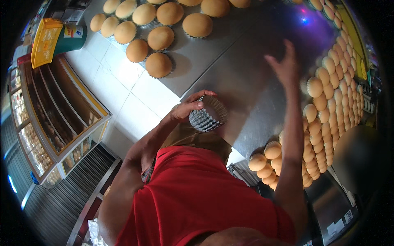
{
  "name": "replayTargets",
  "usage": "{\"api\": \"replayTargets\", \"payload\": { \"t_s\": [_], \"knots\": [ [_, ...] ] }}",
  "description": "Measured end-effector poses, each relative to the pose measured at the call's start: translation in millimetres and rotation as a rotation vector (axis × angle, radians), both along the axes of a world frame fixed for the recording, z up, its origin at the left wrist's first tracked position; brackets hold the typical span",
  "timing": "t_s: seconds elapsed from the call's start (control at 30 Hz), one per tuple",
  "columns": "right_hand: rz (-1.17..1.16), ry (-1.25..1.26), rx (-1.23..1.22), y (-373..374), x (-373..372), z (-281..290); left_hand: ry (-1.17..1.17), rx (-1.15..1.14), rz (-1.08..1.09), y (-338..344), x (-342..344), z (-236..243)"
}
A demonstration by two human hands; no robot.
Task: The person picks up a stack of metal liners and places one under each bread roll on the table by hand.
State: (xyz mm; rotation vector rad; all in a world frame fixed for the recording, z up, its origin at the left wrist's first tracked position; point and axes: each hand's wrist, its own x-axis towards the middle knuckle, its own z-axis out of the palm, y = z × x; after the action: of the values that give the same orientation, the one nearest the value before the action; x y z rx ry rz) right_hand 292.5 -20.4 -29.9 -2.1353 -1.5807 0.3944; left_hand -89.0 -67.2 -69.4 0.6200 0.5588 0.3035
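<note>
A short stack of fluted metal baking tins point(205, 119) lies tipped on its side in my left hand point(191, 105), which closes round its rim near the table's front edge. My right hand point(285, 65) reaches out over the metal table, thumb and fingers spread, holding nothing; it is slightly blurred. Nearest to it on the right rise piled rows of round golden buns point(328, 94). Ahead of my left hand, more golden buns point(159, 64) sit in fluted tins, spaced apart on the tabletop.
The steel table point(234, 78) has a seam running across it. At the far left, a yellow crate point(44, 41) leans by a green bin point(72, 39). A wood-framed display cabinet point(61, 110) stands on the left beyond the white tiled floor point(119, 82).
</note>
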Motion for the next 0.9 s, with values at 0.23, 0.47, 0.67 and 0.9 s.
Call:
{"api": "replayTargets", "payload": {
  "t_s": [0.23, 0.47, 0.67, 0.9],
  "knots": [
    [0.544, -0.209, 0.082, 139, -184, -39, -0.136, -0.037, 0.118, 11, -49, 16],
    [0.341, 0.072, -0.33, 32, -162, -8, -0.156, -0.171, 0.106, 20, -53, 4],
    [0.194, 0.551, -0.558, -81, -171, 57, -0.057, -0.293, -0.095, 20, 7, -12],
    [-0.006, 0.673, -0.447, -146, -122, 58, 0.001, -0.035, -0.469, 22, 78, 17]
  ]
}}
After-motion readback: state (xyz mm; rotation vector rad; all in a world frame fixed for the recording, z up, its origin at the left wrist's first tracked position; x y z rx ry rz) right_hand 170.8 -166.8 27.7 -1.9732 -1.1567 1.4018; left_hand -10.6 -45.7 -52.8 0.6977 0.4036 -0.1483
